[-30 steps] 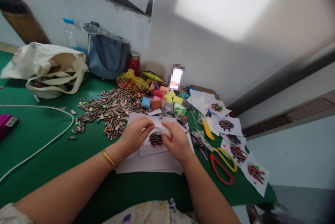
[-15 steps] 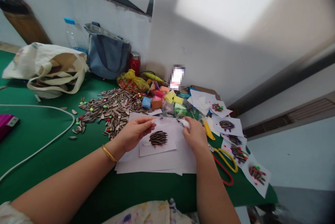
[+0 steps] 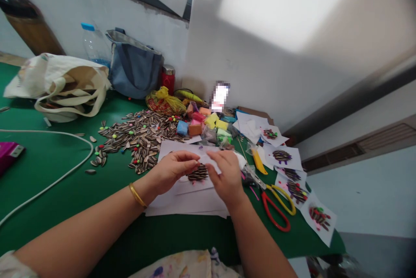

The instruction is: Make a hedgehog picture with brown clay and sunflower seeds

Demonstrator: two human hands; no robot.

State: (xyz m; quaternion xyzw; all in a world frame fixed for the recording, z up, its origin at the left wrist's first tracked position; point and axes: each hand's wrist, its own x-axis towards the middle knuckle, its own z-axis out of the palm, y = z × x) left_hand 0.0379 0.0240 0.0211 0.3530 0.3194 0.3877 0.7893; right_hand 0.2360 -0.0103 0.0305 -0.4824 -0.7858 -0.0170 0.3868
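Note:
My left hand [image 3: 177,168] is closed in a pinch above the paper, on what looks like a small white piece, mostly hidden at the fingertips. Facing it, my right hand [image 3: 227,176] has its thumb and bent fingers apart, close to the left fingertips. Under both hands lies a hedgehog picture [image 3: 199,174] with dark striped sunflower seeds as spines, partly covered by the fingers. It rests on a stack of white paper [image 3: 188,206]. A white lump or packet [image 3: 241,159] shows just behind my right hand.
Sunflower seeds [image 3: 146,132] with coloured bits lie heaped at left. Coloured clay packs [image 3: 195,129] and a phone [image 3: 220,96] stand behind the paper. Scissors [image 3: 276,204], a yellow-handled tool [image 3: 259,161] and several seed pictures [image 3: 282,155] lie right. Bags [image 3: 133,65] stand at the back.
My right hand has moved left from the white lump to my left fingertips, leaving the lump on the table. My left hand has shifted slightly right and down, covering part of the hedgehog.

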